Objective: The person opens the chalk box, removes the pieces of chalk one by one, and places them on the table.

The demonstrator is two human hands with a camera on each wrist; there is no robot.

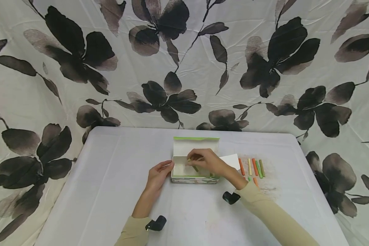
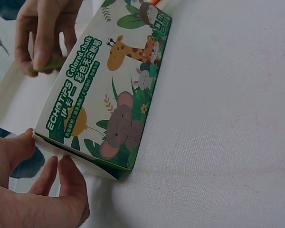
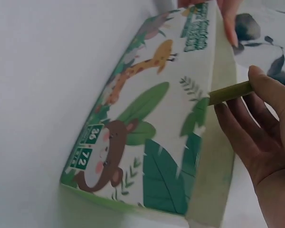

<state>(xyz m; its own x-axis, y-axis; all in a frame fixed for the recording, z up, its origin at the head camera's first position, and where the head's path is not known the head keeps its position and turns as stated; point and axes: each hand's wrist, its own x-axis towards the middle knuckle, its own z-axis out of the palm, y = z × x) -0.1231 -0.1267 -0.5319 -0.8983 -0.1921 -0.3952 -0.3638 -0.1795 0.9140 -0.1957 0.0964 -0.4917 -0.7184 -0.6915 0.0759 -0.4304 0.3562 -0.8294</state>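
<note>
A printed chalk box (image 1: 194, 180) lies on the table with its lid (image 1: 180, 147) raised at the back. Animals and the words "Colored chalk" cover its front face (image 2: 100, 85). My left hand (image 1: 160, 173) holds the box's left end, thumb at the upper corner and fingertips against the end panel. Over the box's opening, my right hand (image 1: 207, 161) pinches an olive-green chalk stick (image 3: 232, 92) between thumb and fingers. One end of that stick points down at the box's rim. Most of the box's inside is hidden by the right hand.
Right of the box lie several chalk sticks, among them an orange one (image 1: 241, 166), a yellow one (image 1: 249, 166) and a green one (image 1: 259, 169). Beside them a white card piece (image 1: 232, 160) sticks out at the box. Chalk dust (image 1: 269, 188) marks the white tablecloth (image 1: 110, 191).
</note>
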